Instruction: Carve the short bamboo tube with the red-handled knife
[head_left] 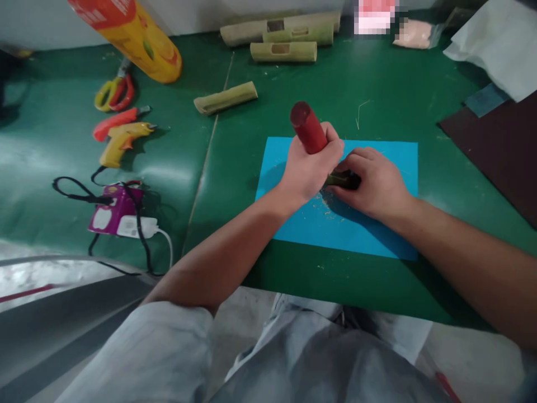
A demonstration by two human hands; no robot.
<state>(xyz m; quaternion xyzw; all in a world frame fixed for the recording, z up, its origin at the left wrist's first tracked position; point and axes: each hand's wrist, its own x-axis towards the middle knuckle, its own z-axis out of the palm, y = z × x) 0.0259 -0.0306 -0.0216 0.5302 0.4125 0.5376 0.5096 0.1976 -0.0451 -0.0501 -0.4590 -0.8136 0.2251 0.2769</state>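
My left hand (310,165) is closed around a tool with a thick red handle (309,129), which leans up and to the left. The tool's working end is hidden behind the hand. Just to the right, my right hand (375,179) grips a short, dark bamboo piece (343,179) from its right end. Its left end meets my left hand, where the tool's contact point cannot be seen. Both hands are over a blue sheet (356,238), with pale shavings (329,210) scattered below the bamboo.
Bamboo pieces with cut-out slots (283,51) lie at the back, and another bamboo piece (225,98) is nearer. On the left are an orange-yellow bottle (146,47), scissors (114,94), a yellow glue gun (126,141) and a purple power block (115,210) with cables. A dark brown sheet (499,151) lies right.
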